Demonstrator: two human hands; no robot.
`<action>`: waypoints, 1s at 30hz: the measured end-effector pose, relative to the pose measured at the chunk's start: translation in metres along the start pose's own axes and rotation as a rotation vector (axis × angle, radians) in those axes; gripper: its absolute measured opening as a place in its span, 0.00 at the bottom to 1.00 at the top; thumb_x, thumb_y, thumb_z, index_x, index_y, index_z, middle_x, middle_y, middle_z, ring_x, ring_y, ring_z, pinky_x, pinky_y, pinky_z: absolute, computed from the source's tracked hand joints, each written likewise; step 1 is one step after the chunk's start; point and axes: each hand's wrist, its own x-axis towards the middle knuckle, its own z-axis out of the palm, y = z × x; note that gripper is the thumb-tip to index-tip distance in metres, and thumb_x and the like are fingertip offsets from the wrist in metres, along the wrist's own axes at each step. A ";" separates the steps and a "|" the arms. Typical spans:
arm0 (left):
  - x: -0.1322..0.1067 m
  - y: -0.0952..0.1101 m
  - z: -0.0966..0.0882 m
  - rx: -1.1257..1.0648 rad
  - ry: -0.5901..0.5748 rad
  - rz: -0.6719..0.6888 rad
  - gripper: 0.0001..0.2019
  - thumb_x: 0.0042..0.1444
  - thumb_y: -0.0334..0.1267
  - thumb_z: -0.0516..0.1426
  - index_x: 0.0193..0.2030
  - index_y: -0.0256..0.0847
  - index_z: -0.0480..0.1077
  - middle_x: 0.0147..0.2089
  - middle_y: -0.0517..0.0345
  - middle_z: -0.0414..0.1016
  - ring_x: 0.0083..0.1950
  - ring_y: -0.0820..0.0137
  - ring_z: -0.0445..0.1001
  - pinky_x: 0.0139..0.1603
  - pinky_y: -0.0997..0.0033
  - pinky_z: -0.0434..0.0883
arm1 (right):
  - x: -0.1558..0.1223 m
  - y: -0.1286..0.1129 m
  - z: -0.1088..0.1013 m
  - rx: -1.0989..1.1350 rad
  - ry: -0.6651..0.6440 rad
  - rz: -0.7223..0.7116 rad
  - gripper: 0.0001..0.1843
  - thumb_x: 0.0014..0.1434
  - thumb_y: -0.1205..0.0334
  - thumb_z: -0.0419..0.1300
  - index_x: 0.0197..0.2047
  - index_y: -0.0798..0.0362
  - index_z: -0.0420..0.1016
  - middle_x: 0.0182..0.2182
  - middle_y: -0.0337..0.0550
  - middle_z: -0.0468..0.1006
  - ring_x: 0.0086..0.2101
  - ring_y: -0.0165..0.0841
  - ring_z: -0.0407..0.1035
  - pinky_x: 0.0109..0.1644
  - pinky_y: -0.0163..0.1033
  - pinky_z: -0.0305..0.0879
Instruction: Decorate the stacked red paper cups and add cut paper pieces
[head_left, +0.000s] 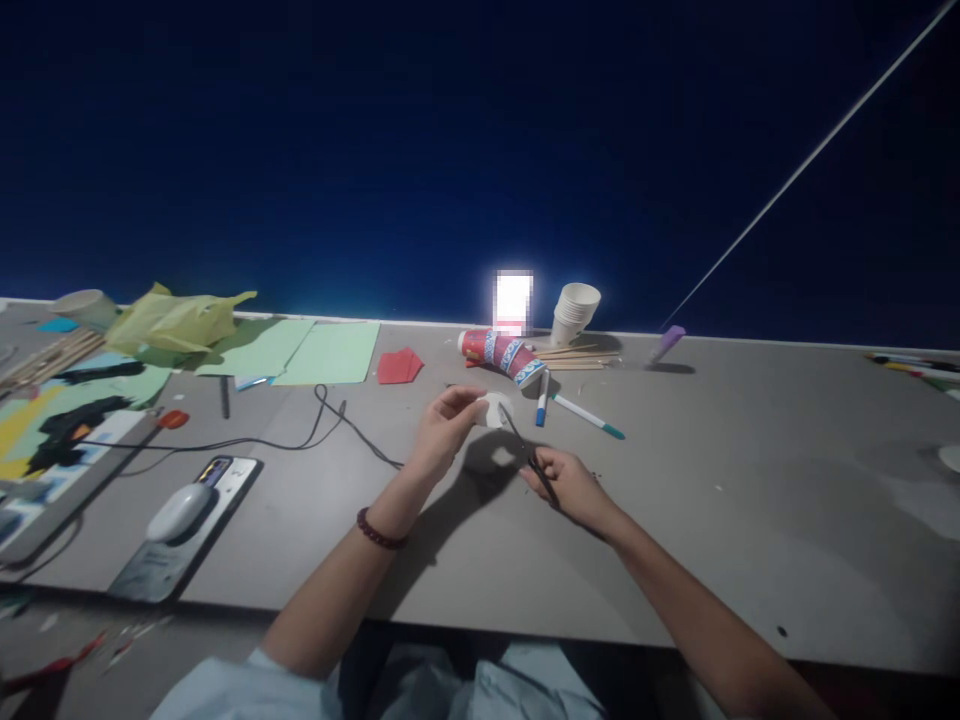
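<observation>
Over the middle of the table, my left hand [451, 420] pinches a small white paper piece [493, 409] between thumb and fingers. My right hand [568, 484] is closed around the dark handles of a pair of scissors [531, 456], whose blades reach up to the white piece. Whether they are cutting into it at this instant I cannot tell. Just beyond both hands lie red patterned paper cups [499, 354], joined in a bent row. Two markers are close by, one with a blue cap [541, 400] and one with a teal cap [589, 416].
Stacked white cups [576, 312], wooden sticks [577, 357] and a purple-topped item [667, 343] are at the back. To the left are red paper [399, 366], green sheets [330, 353], a yellow bag [176, 325], a cable [247, 441], a phone [150, 573], a white case [180, 512] and a power strip [90, 490].
</observation>
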 end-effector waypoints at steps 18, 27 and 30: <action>0.009 0.017 -0.023 0.158 -0.147 -0.061 0.12 0.41 0.40 0.70 0.32 0.38 0.80 0.31 0.54 0.80 0.26 0.74 0.73 0.28 0.74 0.72 | -0.002 0.004 -0.001 -0.089 -0.035 0.005 0.28 0.49 0.43 0.66 0.22 0.50 0.52 0.16 0.26 0.49 0.20 0.22 0.43 0.23 0.31 0.37; 0.009 0.017 -0.021 0.118 -0.182 -0.032 0.14 0.46 0.41 0.69 0.39 0.38 0.79 0.35 0.55 0.79 0.33 0.73 0.75 0.33 0.75 0.71 | -0.001 0.006 -0.002 -0.062 -0.054 -0.002 0.27 0.50 0.44 0.66 0.22 0.50 0.53 0.16 0.26 0.49 0.20 0.22 0.43 0.22 0.31 0.37; 0.007 0.016 -0.011 0.039 -0.194 -0.014 0.20 0.44 0.40 0.70 0.44 0.38 0.76 0.32 0.59 0.77 0.34 0.73 0.75 0.34 0.75 0.72 | 0.000 0.004 -0.003 -0.031 -0.040 -0.002 0.26 0.49 0.43 0.65 0.23 0.50 0.54 0.16 0.27 0.51 0.20 0.22 0.44 0.22 0.32 0.38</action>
